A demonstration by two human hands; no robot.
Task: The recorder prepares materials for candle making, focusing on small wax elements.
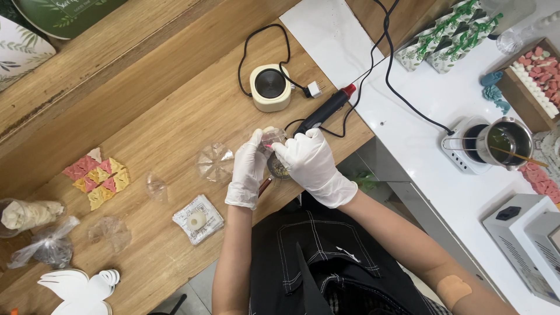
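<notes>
Both gloved hands, left hand and right hand, pinch one small clear mould between fingertips, steadying it above the wooden surface

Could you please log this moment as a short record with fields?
Left hand: white glove, pinching a small clear plastic piece
Right hand: white glove, fingers on the same piece
Beneath hands: small dark round dish
Behind hands: black hot-glue gun, cream round warmer plate
Left on wooden table: pink and yellow folded pieces, clear moulds
</notes>
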